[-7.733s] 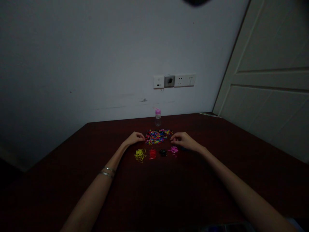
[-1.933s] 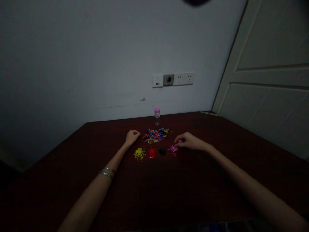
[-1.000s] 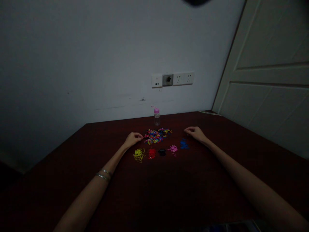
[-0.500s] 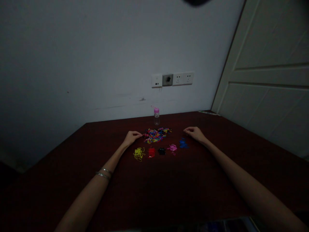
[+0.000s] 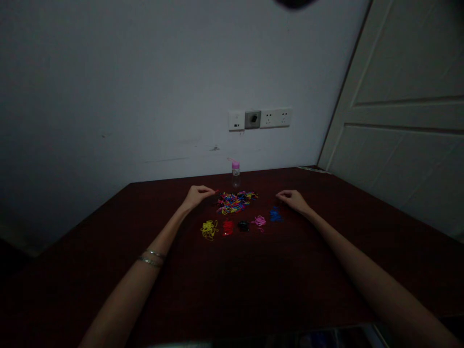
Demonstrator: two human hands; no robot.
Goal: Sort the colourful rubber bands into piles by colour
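Note:
My left hand (image 5: 199,195) pinches a small red rubber band (image 5: 216,192) just left of a mixed pile of coloured rubber bands (image 5: 234,203). To the right of that pile, my right hand (image 5: 292,199) rests near the table with thumb and fingers pressed together; what they hold, if anything, is too small to see. A row of sorted heaps lies in front of the pile: yellow bands (image 5: 209,230), red bands (image 5: 228,227), black bands (image 5: 243,225), pink bands (image 5: 259,221) and blue bands (image 5: 276,214). The blue heap is nearest my right hand.
A small clear bottle with a pink lid (image 5: 236,174) stands behind the pile. The dark red table (image 5: 232,280) meets a pale wall carrying socket plates (image 5: 259,119). A white panelled door (image 5: 402,121) is at the right.
My left hand has lifted up and slightly away from the pile's left edge, and a red rubber band now shows at its fingertips. The right hand has hardly moved.

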